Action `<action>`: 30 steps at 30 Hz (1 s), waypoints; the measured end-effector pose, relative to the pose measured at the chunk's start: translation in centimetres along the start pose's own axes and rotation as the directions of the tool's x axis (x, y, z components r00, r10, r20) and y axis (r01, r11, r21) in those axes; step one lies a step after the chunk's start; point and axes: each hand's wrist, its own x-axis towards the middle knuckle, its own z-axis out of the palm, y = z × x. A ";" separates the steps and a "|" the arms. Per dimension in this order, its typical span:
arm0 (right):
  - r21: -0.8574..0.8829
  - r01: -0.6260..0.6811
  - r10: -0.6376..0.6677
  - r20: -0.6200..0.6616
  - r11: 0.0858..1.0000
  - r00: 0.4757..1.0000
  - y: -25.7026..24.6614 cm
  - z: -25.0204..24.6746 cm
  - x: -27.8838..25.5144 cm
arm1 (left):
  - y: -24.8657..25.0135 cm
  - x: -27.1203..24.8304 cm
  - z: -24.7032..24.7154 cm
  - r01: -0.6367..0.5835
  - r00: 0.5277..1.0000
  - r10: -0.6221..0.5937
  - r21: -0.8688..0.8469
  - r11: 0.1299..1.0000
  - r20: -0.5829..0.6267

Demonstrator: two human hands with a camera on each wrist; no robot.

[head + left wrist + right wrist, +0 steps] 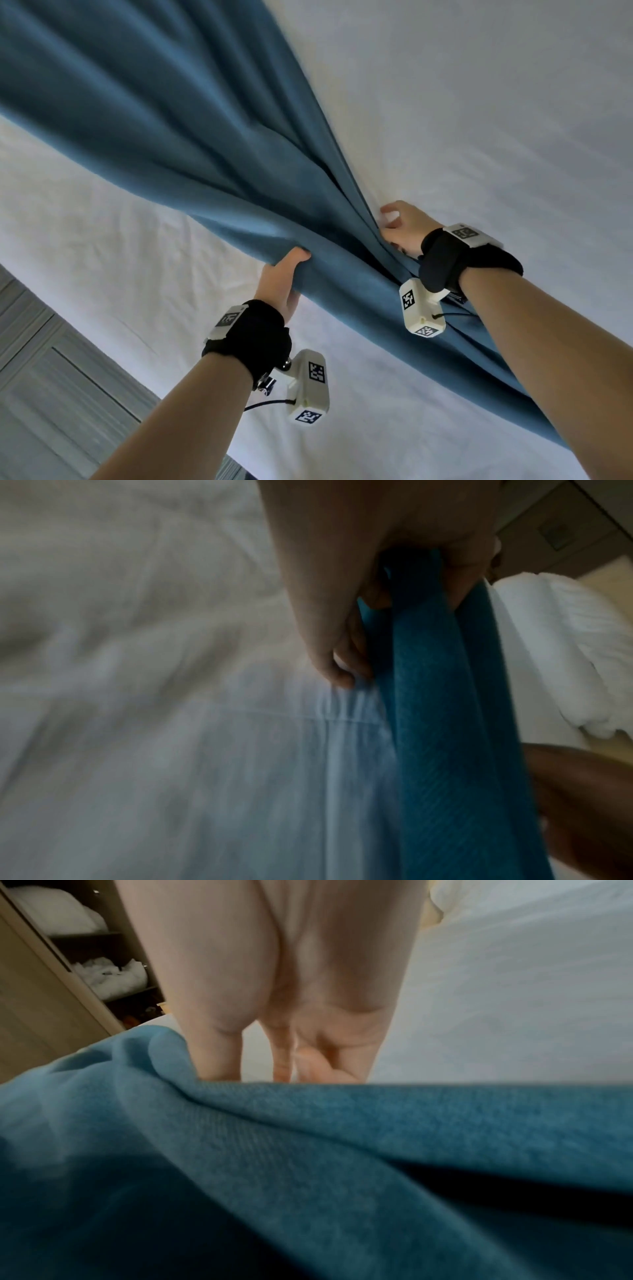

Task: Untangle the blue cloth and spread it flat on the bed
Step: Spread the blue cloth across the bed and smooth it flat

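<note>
A big blue cloth [171, 120] hangs lifted over the white bed [479, 120], running from the upper left down to the lower right in long twisted folds. My left hand [287, 274] grips its near edge from below, thumb on top; in the left wrist view the fingers of that left hand [342, 615] curl round a bunched strip of blue cloth [445, 723]. My right hand [400, 226] sits at the far side, where the folds converge, fingers curled into the fabric. In the right wrist view the blue cloth [308, 1150] hides the fingertips of the right hand [291, 1015].
White sheet [137, 696] lies wrinkled under the cloth. Grey wood floor [41, 394] shows past the bed's left edge. An open shelf unit [68, 947] with white bedding stands beside the bed. A white pillow or duvet [565, 642] lies beyond the cloth.
</note>
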 end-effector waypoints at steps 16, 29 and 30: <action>-0.060 0.016 -0.054 -0.702 0.998 0.710 2.4 -7.1 1.6 | -1.2 -2.8 -3.6 0.082 0.996 -0.029 0.694 0.716 -0.088; -0.410 -0.093 -0.131 -0.487 0.908 0.864 4.4 -5.2 -1.3 | -1.2 -5.3 -8.1 0.113 0.991 -0.115 0.882 0.457 -0.067; -0.373 -0.083 -0.133 -0.516 0.924 0.846 4.6 -5.9 -1.6 | -1.1 -5.7 -8.1 0.123 0.989 -0.132 0.879 0.461 -0.069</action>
